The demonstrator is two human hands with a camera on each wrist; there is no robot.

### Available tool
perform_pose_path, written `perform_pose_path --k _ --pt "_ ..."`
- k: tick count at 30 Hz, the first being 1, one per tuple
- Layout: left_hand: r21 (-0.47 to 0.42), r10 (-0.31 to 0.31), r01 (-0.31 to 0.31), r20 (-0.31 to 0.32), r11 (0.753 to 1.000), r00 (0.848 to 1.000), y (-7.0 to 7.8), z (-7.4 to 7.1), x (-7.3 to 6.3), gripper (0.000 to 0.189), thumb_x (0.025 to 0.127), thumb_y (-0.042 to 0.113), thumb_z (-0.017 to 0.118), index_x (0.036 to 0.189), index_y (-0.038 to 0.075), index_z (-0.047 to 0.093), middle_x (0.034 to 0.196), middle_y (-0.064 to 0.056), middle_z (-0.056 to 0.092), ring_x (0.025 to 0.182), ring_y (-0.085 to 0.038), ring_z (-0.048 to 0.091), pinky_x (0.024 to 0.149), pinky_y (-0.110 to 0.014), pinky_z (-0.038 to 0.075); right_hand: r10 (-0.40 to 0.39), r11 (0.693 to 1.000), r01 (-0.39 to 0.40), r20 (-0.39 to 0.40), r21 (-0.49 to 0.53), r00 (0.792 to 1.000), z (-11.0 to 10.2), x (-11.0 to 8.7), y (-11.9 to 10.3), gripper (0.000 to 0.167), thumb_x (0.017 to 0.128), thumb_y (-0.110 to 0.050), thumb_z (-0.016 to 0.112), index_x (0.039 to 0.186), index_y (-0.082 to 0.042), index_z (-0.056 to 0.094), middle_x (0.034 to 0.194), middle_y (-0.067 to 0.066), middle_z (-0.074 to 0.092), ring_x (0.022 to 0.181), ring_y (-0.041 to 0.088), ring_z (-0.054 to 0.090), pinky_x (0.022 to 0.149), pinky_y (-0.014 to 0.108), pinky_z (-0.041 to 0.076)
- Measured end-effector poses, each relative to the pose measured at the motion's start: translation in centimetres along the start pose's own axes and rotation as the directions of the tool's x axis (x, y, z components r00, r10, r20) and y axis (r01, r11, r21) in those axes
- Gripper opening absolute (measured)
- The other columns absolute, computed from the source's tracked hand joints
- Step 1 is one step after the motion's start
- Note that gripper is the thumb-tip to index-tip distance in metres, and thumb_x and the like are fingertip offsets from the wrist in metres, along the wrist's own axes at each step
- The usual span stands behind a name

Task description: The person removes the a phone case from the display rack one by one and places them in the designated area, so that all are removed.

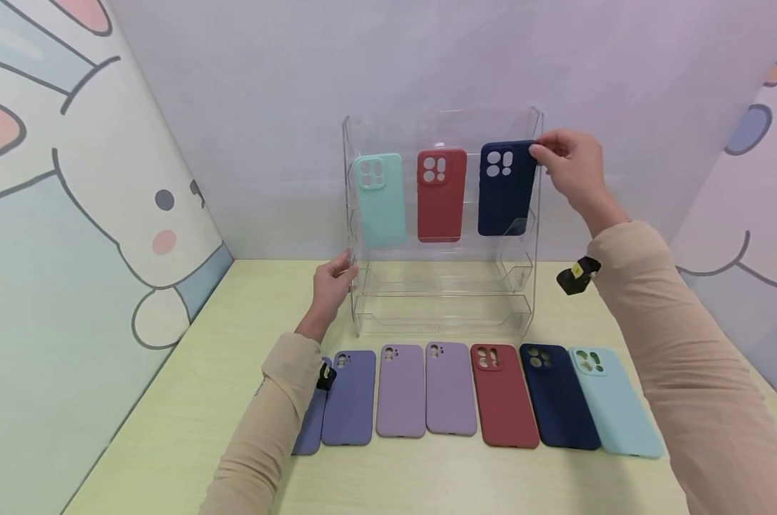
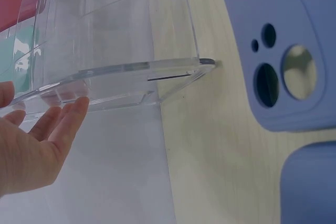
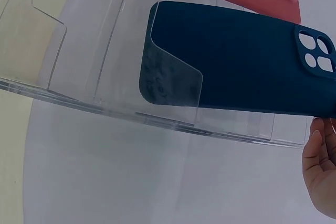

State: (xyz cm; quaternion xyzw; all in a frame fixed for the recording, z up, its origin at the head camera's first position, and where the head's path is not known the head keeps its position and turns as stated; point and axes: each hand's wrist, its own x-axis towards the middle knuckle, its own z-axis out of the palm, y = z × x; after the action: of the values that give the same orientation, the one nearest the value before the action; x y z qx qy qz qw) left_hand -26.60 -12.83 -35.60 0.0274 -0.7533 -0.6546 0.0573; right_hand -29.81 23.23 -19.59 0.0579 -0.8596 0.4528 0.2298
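My right hand (image 1: 572, 163) pinches the upper right corner of a navy phone case (image 1: 506, 197), which stands in the upper tier of a clear acrylic display rack (image 1: 443, 315). In the right wrist view the case's lower end sits behind the tier's clear front lip. My left hand (image 1: 331, 287) rests at the rack's left side, its fingers (image 2: 71, 124) fairly straight against the clear side panel. Beside the navy case, in the same tier, stand a red phone case (image 1: 441, 204) and a mint phone case (image 1: 382, 207).
A row of phone cases lies before the rack: two blue-violet ones (image 1: 350, 400), two lilac ones (image 1: 401, 393), a red one (image 1: 504, 400), a navy one (image 1: 562, 400) and a mint one (image 1: 617, 408). Cartoon-printed panels (image 1: 137, 179) flank the pale table (image 1: 169, 429).
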Motion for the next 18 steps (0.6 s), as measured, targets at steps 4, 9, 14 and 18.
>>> perform_pose_path --k 4,9,14,18 --pt "-0.007 -0.003 0.003 -0.002 1.0 1.0 0.0 0.0 0.0 0.044 0.091 0.01 0.054 0.134 0.013 0.045 0.124 -0.014 0.054 0.109 -0.025 0.053 0.089 -0.046 0.046 -0.02 1.0 0.02 -0.023 0.005 1.0 -0.1 -0.1 -0.6 0.031 0.09 -0.025 0.056 0.109 -0.002 0.061 0.081 -0.008 0.053 0.073 0.008 0.048 0.063 0.015 0.041" --pt "-0.004 -0.007 0.007 -0.003 1.0 1.0 0.0 0.0 0.0 0.044 0.091 0.011 0.055 0.134 0.013 0.045 0.125 -0.014 0.053 0.109 -0.025 0.053 0.088 -0.045 0.047 -0.06 0.998 0.062 -0.054 0.033 0.997 -0.3 -0.2 -1.2 0.026 0.09 -0.021 0.057 0.106 -0.002 0.062 0.079 -0.01 0.053 0.071 0.008 0.048 0.062 0.015 0.041" --pt "0.002 -0.018 0.018 -0.005 1.0 1.0 -0.1 0.0 0.0 0.044 0.091 0.011 0.055 0.134 0.014 0.045 0.125 -0.013 0.053 0.11 -0.024 0.053 0.087 -0.042 0.048 -0.1 0.994 0.103 -0.093 0.029 0.991 -0.5 -0.2 -1.8 0.025 0.09 -0.021 0.057 0.105 -0.002 0.062 0.079 -0.011 0.053 0.07 0.006 0.048 0.062 0.013 0.041" --pt "0.011 -0.015 0.015 -0.008 1.0 1.0 0.0 0.0 0.0 0.044 0.091 0.011 0.055 0.133 0.014 0.045 0.125 -0.013 0.054 0.109 -0.023 0.053 0.085 -0.04 0.049 -0.121 0.991 0.127 -0.125 0.041 0.985 -0.8 -0.1 -2.3 0.023 0.089 -0.021 0.058 0.104 -0.004 0.063 0.079 -0.012 0.054 0.069 0.004 0.049 0.062 0.013 0.042"
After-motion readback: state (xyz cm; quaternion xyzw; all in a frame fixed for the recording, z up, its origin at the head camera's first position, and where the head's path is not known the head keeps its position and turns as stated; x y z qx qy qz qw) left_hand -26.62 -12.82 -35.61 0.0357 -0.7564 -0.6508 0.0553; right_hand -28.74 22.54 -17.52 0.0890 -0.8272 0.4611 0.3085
